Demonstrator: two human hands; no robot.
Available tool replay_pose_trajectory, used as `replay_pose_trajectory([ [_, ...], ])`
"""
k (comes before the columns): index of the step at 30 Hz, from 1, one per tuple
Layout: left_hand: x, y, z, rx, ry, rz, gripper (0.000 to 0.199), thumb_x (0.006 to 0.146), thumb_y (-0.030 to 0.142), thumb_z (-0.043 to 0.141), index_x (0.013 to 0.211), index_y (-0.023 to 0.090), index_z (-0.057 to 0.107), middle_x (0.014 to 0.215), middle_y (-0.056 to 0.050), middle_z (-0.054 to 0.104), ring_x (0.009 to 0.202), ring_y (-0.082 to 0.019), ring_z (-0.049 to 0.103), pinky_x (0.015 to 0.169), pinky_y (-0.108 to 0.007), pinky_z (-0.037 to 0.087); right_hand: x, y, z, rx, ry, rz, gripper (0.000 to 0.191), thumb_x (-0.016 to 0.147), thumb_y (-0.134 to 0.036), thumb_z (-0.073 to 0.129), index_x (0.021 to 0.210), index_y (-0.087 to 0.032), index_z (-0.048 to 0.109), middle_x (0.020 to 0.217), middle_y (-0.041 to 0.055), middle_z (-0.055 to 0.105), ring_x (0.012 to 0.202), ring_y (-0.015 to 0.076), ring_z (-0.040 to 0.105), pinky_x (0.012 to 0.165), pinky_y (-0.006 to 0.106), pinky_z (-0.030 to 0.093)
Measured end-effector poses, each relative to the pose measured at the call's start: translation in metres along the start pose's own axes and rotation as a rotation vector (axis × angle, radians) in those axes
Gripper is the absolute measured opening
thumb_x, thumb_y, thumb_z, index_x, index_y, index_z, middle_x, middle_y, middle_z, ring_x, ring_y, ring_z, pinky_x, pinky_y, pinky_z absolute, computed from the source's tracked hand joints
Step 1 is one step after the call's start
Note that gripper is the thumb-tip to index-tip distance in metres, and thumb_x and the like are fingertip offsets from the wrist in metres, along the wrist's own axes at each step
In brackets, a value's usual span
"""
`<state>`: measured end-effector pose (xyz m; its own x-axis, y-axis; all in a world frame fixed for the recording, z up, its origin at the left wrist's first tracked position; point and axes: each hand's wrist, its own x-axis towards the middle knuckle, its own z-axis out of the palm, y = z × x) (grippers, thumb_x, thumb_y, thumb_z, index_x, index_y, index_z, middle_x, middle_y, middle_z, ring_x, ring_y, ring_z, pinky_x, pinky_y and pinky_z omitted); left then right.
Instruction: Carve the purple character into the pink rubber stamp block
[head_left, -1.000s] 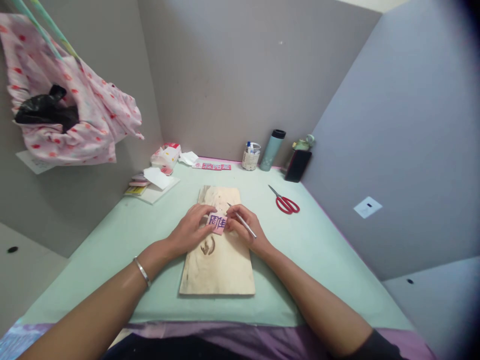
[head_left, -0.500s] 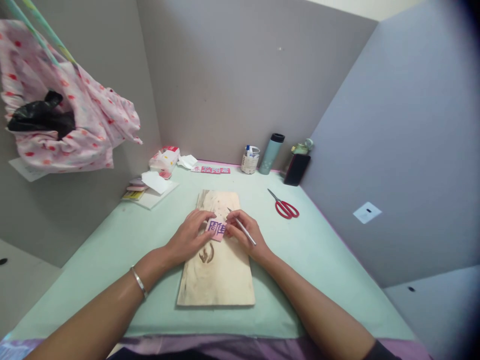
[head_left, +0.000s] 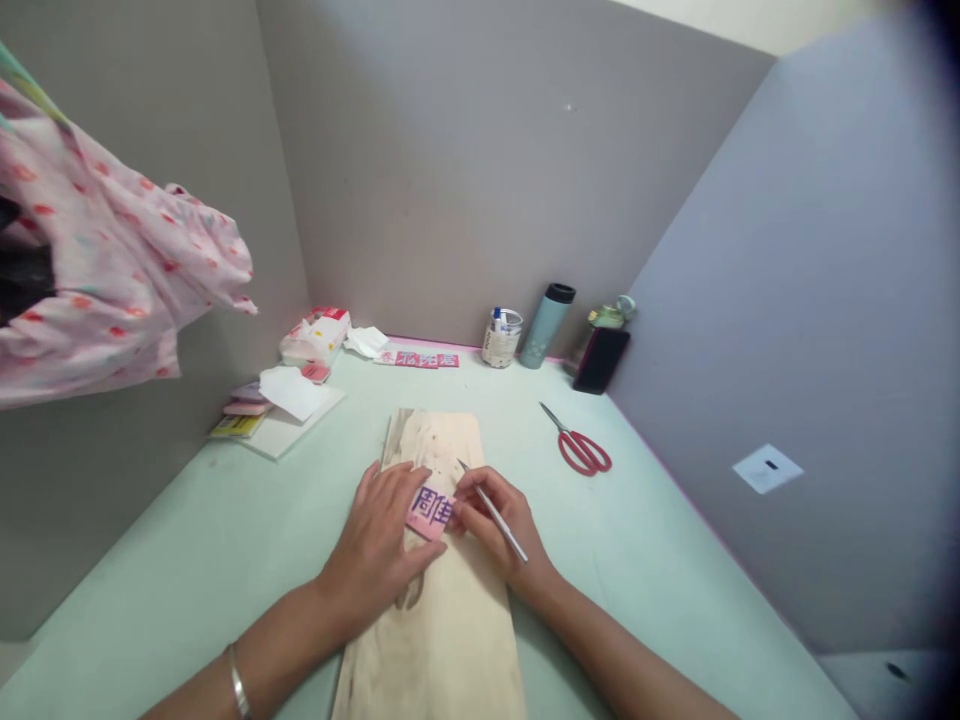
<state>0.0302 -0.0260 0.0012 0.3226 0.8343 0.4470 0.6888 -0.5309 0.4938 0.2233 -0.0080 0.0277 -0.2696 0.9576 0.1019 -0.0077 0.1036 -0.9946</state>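
A thin pink square block (head_left: 429,513) with a purple Chinese character lies on a pale wooden board (head_left: 466,620). My left hand (head_left: 379,535) is around its left side, fingertips at the upper edge and thumb at the lower edge. My right hand (head_left: 499,525) grips a slim silver craft knife (head_left: 499,517) like a pen, its tip pointing up and away to the left, off the block. Fingertips of the right hand touch or nearly touch the block's right edge. My left hand partly covers a dark mark on the board.
Red-handled scissors (head_left: 583,452) lie right of the board. At the back stand a pen jar (head_left: 502,338), a blue-green tumbler (head_left: 546,328) and a phone (head_left: 601,360). Pink character strips (head_left: 420,360), tissues (head_left: 319,335) and papers (head_left: 292,395) lie back left. A spotted cloth bag (head_left: 127,240) hangs left.
The view has tilted upward and shifted a little, so the table things sit lower. My left hand's fingers lie flatter beside the block, thumb lower. The knife stays in my right hand.
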Motion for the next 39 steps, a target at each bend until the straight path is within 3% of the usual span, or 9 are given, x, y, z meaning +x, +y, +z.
replay_pose_trajectory([
  [6,0.003,-0.002,-0.003,0.052,-0.01,0.048,0.052,0.094,0.016,0.05,0.143,0.018,0.031,0.138,-0.016,0.056,0.137,-0.031,0.047,0.118,-0.064,0.023,-0.002,-0.002,-0.004,-0.006,0.06,0.028,0.022,0.092,-0.04,0.067,0.098,-0.02,0.06,0.075,-0.0005,0.065,0.07,0.0154,0.062,0.069,0.027,0.049],
  [12,0.012,-0.015,-0.015,0.101,-0.145,0.143,0.056,0.09,0.015,0.053,0.142,0.022,0.034,0.137,-0.011,0.059,0.142,-0.031,0.041,0.118,-0.063,0.025,-0.008,0.0,-0.012,-0.118,0.223,-0.099,0.026,0.103,-0.04,0.051,0.117,-0.026,0.069,0.09,0.0028,0.069,0.079,0.0153,0.062,0.076,0.028,0.05],
  [16,0.023,-0.021,-0.013,0.07,-0.16,0.105,0.053,0.086,0.02,0.059,0.136,0.024,0.041,0.131,-0.009,0.061,0.139,-0.032,0.045,0.118,-0.063,0.026,-0.01,-0.006,-0.008,-0.23,0.147,-0.21,0.015,0.099,-0.028,0.058,0.102,-0.025,0.072,0.09,0.0023,0.067,0.082,0.015,0.061,0.074,0.025,0.048],
  [22,0.025,-0.03,-0.006,0.017,-0.162,0.09,0.054,0.09,0.019,0.053,0.141,0.024,0.038,0.141,-0.008,0.057,0.14,-0.028,0.044,0.123,-0.056,0.021,-0.005,-0.006,0.0,-0.251,0.208,-0.083,0.009,0.088,-0.018,0.061,0.081,-0.022,0.058,0.073,-0.0031,0.057,0.063,0.0114,0.053,0.056,0.021,0.041],
  [29,0.017,-0.038,0.002,-0.001,-0.09,0.1,0.048,0.095,0.026,0.053,0.139,0.022,0.037,0.137,-0.011,0.059,0.137,-0.029,0.046,0.119,-0.056,0.026,-0.003,0.002,-0.003,-0.259,0.124,-0.012,0.009,0.089,-0.024,0.064,0.081,-0.02,0.064,0.073,-0.0013,0.061,0.065,0.0126,0.053,0.059,0.024,0.039],
  [39,0.015,-0.042,0.01,-0.027,-0.051,0.079,0.047,0.094,0.027,0.055,0.138,0.022,0.04,0.135,-0.009,0.06,0.136,-0.027,0.047,0.122,-0.051,0.022,-0.011,0.006,0.003,-0.405,0.072,-0.079,0.013,0.095,-0.024,0.05,0.081,-0.022,0.047,0.07,-0.0025,0.05,0.06,0.0134,0.043,0.057,0.027,0.035],
])
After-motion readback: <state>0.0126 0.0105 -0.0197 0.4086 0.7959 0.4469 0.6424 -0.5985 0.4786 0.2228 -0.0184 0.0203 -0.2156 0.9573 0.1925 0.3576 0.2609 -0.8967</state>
